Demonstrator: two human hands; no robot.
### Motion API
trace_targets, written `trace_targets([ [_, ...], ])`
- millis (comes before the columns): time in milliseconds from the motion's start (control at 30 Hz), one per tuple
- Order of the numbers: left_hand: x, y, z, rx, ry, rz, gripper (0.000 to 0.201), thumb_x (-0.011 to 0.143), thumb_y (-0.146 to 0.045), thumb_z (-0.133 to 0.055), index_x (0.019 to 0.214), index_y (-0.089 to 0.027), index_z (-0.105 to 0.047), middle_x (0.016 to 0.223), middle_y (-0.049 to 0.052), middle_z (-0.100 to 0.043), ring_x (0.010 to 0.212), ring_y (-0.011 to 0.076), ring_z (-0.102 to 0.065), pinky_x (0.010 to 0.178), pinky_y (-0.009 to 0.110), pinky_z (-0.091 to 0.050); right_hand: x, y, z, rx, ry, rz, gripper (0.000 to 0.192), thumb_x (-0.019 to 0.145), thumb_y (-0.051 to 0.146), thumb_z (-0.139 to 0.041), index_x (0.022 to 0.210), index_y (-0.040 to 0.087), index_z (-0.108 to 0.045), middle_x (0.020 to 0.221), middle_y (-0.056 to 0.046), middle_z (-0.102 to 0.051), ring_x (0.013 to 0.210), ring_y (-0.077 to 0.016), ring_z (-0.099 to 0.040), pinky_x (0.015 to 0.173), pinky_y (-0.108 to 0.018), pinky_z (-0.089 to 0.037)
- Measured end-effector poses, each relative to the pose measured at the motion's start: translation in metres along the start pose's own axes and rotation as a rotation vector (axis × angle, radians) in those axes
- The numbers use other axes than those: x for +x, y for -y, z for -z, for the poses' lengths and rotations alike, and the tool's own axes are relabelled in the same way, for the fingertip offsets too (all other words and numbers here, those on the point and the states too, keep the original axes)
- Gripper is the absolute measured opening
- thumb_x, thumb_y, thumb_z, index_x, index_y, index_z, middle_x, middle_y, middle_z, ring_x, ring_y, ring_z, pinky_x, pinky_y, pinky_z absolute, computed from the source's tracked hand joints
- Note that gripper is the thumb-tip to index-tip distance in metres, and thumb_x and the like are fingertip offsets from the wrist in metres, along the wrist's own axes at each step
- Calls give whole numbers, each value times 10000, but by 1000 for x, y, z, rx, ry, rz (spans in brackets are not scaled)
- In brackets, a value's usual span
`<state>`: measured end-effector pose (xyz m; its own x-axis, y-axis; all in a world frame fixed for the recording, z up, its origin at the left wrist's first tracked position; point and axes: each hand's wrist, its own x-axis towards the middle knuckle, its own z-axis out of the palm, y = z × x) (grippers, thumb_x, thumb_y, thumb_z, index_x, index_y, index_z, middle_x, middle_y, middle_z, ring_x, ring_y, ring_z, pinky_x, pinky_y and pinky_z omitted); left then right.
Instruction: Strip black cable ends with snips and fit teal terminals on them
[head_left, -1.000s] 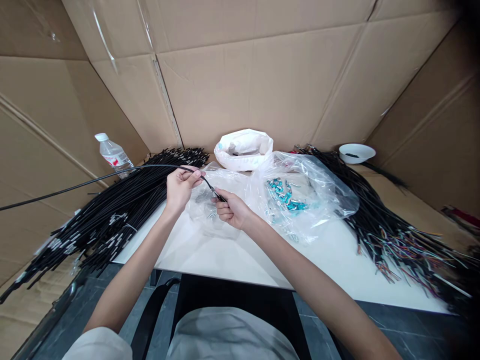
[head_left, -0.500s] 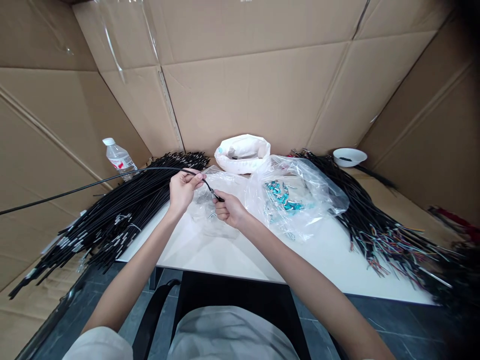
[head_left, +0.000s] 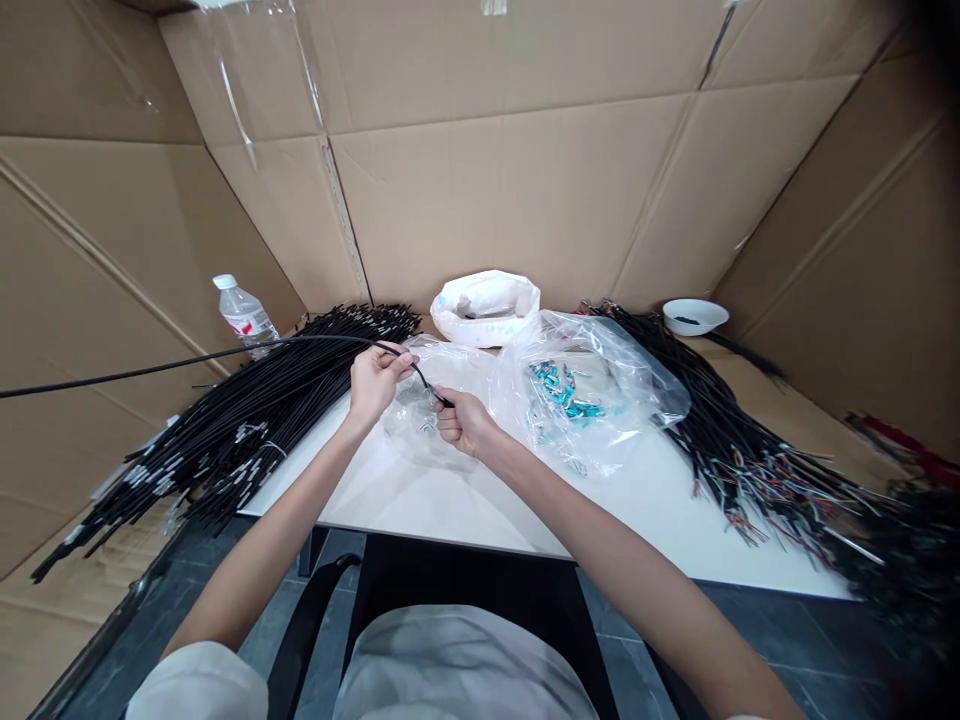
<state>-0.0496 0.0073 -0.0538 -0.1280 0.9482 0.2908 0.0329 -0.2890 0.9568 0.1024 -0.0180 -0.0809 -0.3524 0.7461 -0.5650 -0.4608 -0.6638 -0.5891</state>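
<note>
A long black cable [head_left: 150, 368] runs in from the left edge and bends down between my hands over the table. My left hand [head_left: 379, 380] pinches it a short way from its end. My right hand [head_left: 466, 422] is closed around the cable's end, where a small dark piece shows at the fingertips; its kind is too small to make out. Below both hands lies a clear plastic bag [head_left: 420, 445] with a few small metal bits. To the right, another clear bag [head_left: 637, 400] holds several small teal and metal parts [head_left: 564, 390].
A bundle of black cables [head_left: 285, 400] covers the table's left side, with a plastic bottle [head_left: 246, 315] behind it. More cables with bare coloured wire ends [head_left: 757, 480] lie at right, near a white bowl [head_left: 696, 318]. A white sack [head_left: 486, 308] stands at the back. Cardboard walls [head_left: 510, 190] enclose the table.
Both hands have shifted very slightly right with the cable still held. The cable's left stretch sits a little higher. The view has moved slightly.
</note>
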Motion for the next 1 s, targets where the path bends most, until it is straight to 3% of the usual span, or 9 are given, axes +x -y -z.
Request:
trace_targets([
  [233, 2, 7, 0, 11, 4, -19, 319, 642, -356, -846, 826, -151, -686, 803, 75, -773, 846, 247, -755, 742, 322, -616, 11, -1, -1, 9, -15, -11, 300, 999, 365, -627, 1207, 148, -632, 1103, -70, -676, 865, -166, -679, 725, -327, -604],
  [633, 1, 13, 0, -33, 15, 20, 321, 633, -332, -855, 821, -146, -674, 802, 93, -774, 834, 251, -758, 724, 323, -619, 7, 0, 1, -41, -19, 16, 271, 1009, 379, -610, 1132, 139, -638, 963, -33, -666, 712, -115, -633, 601, -251, -559],
  [733, 1, 14, -2, -31, 4, 15, 308, 648, -324, -847, 832, -144, -677, 815, 97, -776, 849, 248, -760, 731, 318, -618, 4, 6, -4, -79, -18, 50, 275, 1021, 406, -587, 1016, 135, -631, 783, 26, -598, 533, -59, -505, 462, -180, -439],
  [867, 7, 13, 2, -20, -37, -3, 280, 667, -306, -839, 833, -139, -688, 831, 95, -778, 855, 236, -756, 749, 308, -612, -7, 9, -4, -162, -20, 114, 428, 1078, 413, -442, 738, 163, -511, 533, 112, -299, 381, -34, -191, 340, -170, -184],
  [1000, 12, 11, 6, -16, -67, -14, 246, 677, -286, -827, 825, -138, -698, 812, 81, -775, 816, 224, -750, 741, 301, -608, -20, 3, 2, -296, -17, 204, 488, 1086, 355, -332, 628, 206, -414, 471, 131, -162, 378, -51, -104, 341, -189, -124],
])
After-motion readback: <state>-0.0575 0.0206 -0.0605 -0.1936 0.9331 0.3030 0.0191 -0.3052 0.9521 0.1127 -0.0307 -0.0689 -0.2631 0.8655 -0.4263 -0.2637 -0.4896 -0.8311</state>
